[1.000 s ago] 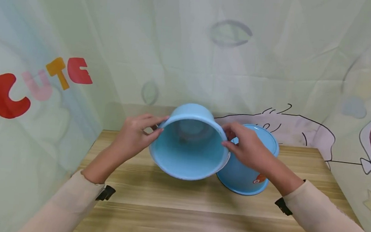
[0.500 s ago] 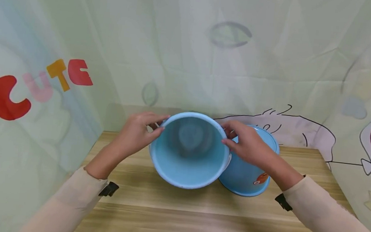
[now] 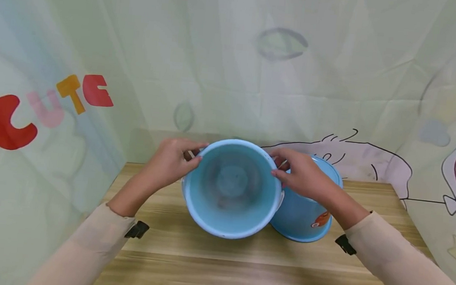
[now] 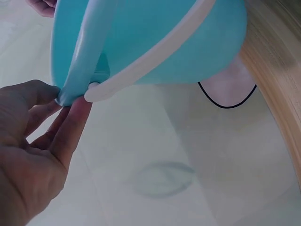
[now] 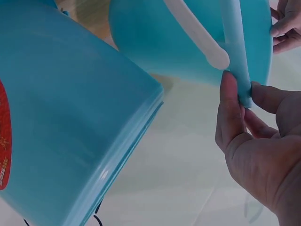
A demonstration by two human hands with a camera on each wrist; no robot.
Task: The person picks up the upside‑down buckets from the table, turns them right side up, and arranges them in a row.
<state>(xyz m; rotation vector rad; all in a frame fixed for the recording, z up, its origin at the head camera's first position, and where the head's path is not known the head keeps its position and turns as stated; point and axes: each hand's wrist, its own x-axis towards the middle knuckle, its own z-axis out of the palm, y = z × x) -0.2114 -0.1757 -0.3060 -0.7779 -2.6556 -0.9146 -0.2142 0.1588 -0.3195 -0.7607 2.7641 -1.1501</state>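
A light-blue plastic bucket with a white handle is tilted so its mouth faces me, and I can look in to its bottom. My left hand pinches the rim at the upper left, thumb on the inner side and fingers outside. At the upper right my right hand pinches the same rim. The right wrist view shows that thumb and the fingers on either side of the rim, just by the handle's end. Behind the right hand a second blue bucket stands upside down, partly hidden by the hand.
The wooden table lies under both buckets. A pale printed curtain hangs close behind and along both sides, with red and orange letters on the left. An orange-red sticker marks the overturned bucket.
The held bucket has tipped, its mouth turning upward toward me and its lower rim coming down, so its bottom now shows. Both hands keep their hold on the rim.
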